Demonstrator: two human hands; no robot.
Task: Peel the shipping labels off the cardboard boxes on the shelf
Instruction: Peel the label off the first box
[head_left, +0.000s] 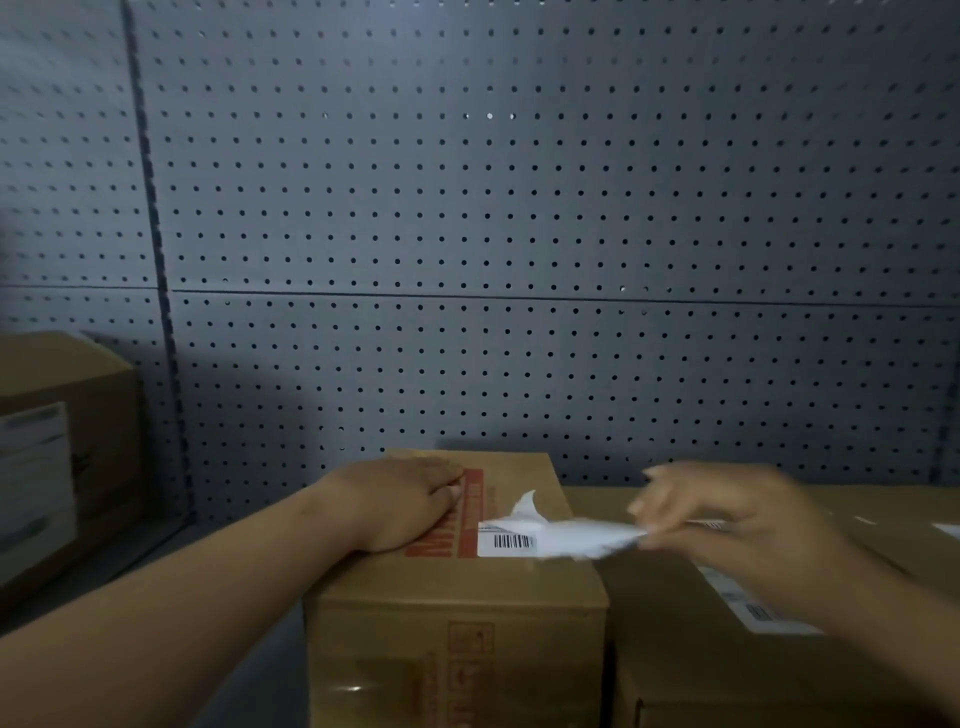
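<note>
Task in progress; no box on view is finished. The middle box (457, 613) stands on the shelf (156, 566) in front of the pegboard wall (519, 208). The label (524, 540) on its top face is partly peeled. Its right portion is lifted clear and creased and a torn flap stands up at the rear edge, while the left portion with the barcode lies flat and stuck to the cardboard. Judged roughly half detached. Outstanding: the right box (701, 649), touching the middle box, carries an intact sticker (761, 605) on its top. A white patch (948, 530) at the far right edge may be another, but this cannot be confirmed. The left box (67, 415), well apart from the others, shows a large sheet (31, 467) on its front face, untouched. The left hand (410, 504) lies palm down on top of the middle box, fingers straight and close together. It presses over the red print (441, 545) just beside the stuck end of the label, evidently bracing the box. The right hand (727, 519) is raised over the right box and is blurred by motion. Its thumb and fingers appear to pinch the free end of the label, drawing it rightward, though exact finger placement cannot be resolved. Given the flap already torn, further tearing is a fair risk.
</note>
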